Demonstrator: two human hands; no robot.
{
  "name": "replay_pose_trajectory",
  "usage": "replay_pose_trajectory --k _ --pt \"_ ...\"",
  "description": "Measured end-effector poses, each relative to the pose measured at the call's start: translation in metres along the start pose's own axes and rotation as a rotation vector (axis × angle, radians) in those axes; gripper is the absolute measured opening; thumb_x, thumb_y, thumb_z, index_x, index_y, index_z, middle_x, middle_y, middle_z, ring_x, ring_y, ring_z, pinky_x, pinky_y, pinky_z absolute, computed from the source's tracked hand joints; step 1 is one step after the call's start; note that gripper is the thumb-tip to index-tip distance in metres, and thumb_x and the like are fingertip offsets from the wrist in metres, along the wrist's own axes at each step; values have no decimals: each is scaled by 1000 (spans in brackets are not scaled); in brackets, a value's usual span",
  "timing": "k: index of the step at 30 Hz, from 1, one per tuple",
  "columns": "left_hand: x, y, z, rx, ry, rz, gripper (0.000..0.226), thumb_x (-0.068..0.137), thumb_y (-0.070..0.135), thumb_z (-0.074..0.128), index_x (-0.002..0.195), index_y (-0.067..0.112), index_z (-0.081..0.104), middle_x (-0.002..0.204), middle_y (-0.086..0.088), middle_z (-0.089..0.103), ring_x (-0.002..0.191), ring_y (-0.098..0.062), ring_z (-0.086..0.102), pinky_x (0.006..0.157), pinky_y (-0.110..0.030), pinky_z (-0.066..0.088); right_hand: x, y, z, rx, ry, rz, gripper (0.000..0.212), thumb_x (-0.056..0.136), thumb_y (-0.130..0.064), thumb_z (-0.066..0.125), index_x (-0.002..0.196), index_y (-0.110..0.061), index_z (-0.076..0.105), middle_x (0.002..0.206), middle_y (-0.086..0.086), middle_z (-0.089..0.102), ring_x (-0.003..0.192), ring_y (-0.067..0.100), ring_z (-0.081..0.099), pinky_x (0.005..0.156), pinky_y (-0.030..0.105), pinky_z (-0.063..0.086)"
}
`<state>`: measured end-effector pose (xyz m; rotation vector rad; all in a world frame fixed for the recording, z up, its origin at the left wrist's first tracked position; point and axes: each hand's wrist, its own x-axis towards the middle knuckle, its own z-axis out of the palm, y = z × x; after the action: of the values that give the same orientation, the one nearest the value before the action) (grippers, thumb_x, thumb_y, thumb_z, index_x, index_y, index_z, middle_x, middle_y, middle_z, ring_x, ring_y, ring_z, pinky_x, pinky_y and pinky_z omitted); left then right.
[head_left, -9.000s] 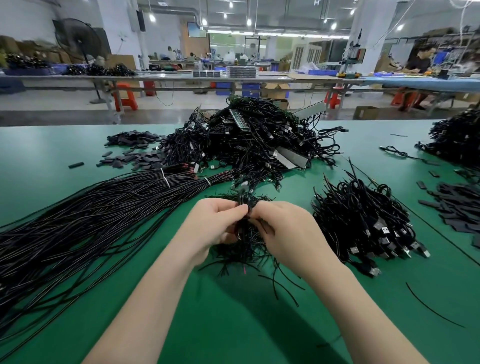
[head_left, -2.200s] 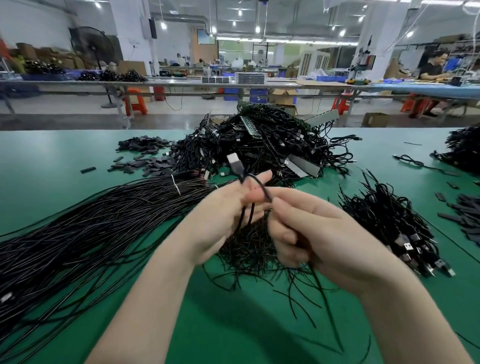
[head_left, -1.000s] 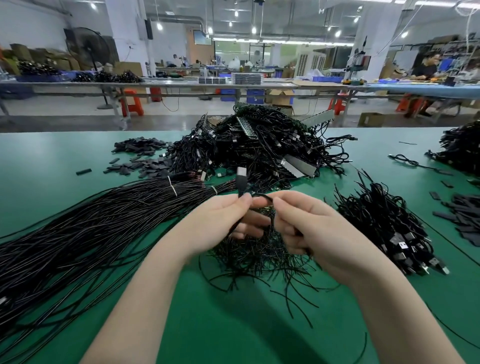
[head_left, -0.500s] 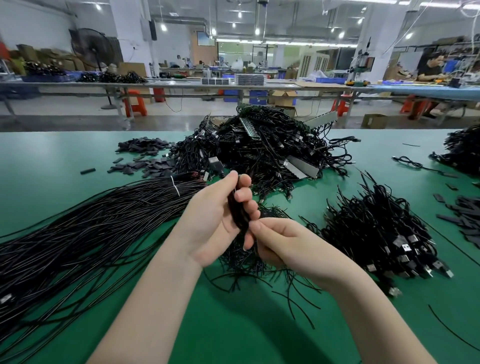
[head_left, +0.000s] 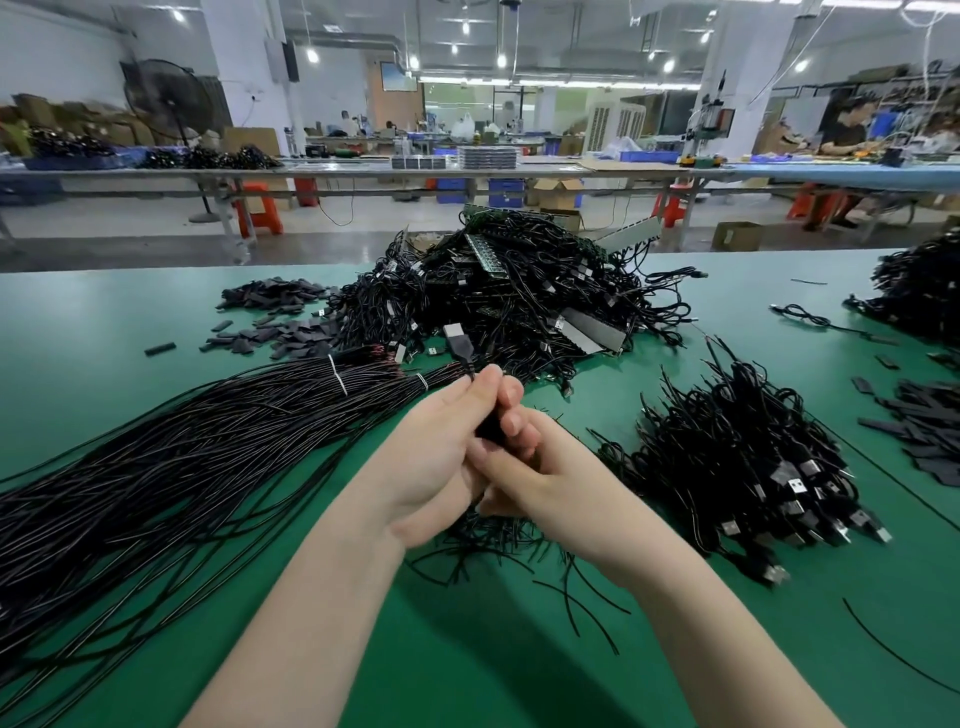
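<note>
Gripping a small coiled black cable (head_left: 488, 431), the left hand (head_left: 441, 457) has its thumb and fingers curled tight round the coil. It is held just above the middle of the green table (head_left: 104, 322), nearer the front edge than the far one. The cable's plug (head_left: 456, 335) sticks up past the thumb, metal end uppermost and tilted a little to the left.

The right hand (head_left: 550, 483) lies close against the left from below and from the right, touching its fingertips. Its own fingers are tucked in under the left palm, so I cannot tell whether they pinch the cable or only rest there.

Under both hands a loose scatter of short wire ties (head_left: 498, 545) lies on the table. To the left a bundle of long wires (head_left: 182, 467) fans out toward the left edge, bound near its far end by white ties (head_left: 338, 376). Toward the far edge sits a big heap of cables (head_left: 519, 291), with flat black pieces (head_left: 275, 332) just left of it. On the right, near the hands, is a pile of coiled cables (head_left: 737, 467), their plugs pointing toward the front right corner.
</note>
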<state>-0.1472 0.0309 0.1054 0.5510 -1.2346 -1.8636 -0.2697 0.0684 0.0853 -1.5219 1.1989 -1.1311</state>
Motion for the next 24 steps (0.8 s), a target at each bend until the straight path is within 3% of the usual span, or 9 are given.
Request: replay_pose_trajectory --k 3,7,10,11,13,16,18,22,24 --pt "-1 0 -3 203 66 47 30 98 33 45 78 14 56 69 -1 60 70 -11 61 67 -23 53 2 0 1 -94 48 -6 20 94 -30 60 94 -13 51 80 -1 58 65 6 62 74 37 60" --pt "-3 0 -4 683 242 179 37 102 31 43 70 25 61 87 0 62 77 -7 57 71 -19 45 2 2 1 -303 139 -91 20 90 -38 59 98 -22 51 85 2 61 79 25 66 76 48 55" --pt "-2 -1 -1 529 256 171 37 102 33 45 68 25 58 92 3 64 72 5 60 62 -8 46 2 4 8 -305 147 -112 30 88 -45 58 106 -22 49 85 -3 58 78 21 61 70 40 53" --pt "-1 -2 0 441 236 144 36 101 33 45 69 23 58 91 6 69 75 8 62 63 -5 46 3 5 10 -353 162 -106 31 89 -48 56 106 -23 47 86 -8 58 78 17 59 67 33 49" --pt "1 -5 2 353 240 110 36 102 31 45 70 21 57 94 11 73 83 9 64 69 -3 46 3 8 13 -476 203 -76 33 90 -54 45 107 -25 43 93 -9 59 85 18 59 69 34 45" --pt "3 -10 1 388 293 128 38 102 32 44 69 25 60 86 12 70 78 1 61 71 -14 44 4 9 14 -583 228 -81 33 95 -52 33 103 -21 42 90 0 59 87 31 59 71 41 45" --pt "6 -11 -3 405 311 125 40 102 34 44 68 26 64 79 9 66 71 -7 54 72 -24 42 5 10 13 -654 226 -116 37 99 -49 31 113 -19 47 89 2 60 87 31 59 73 43 47" --pt "7 -12 -5 401 335 93 37 102 33 46 75 21 68 70 6 66 62 -6 57 68 -26 53 11 17 6 -988 275 -133 43 99 -50 27 132 -28 45 99 1 67 91 30 62 66 36 41" --pt "8 -12 -6 364 310 13 35 102 33 46 84 14 71 82 -3 70 73 -10 65 76 -28 59 12 21 4 -906 269 -125 34 101 -44 32 122 -26 53 91 2 68 81 24 63 63 32 41"
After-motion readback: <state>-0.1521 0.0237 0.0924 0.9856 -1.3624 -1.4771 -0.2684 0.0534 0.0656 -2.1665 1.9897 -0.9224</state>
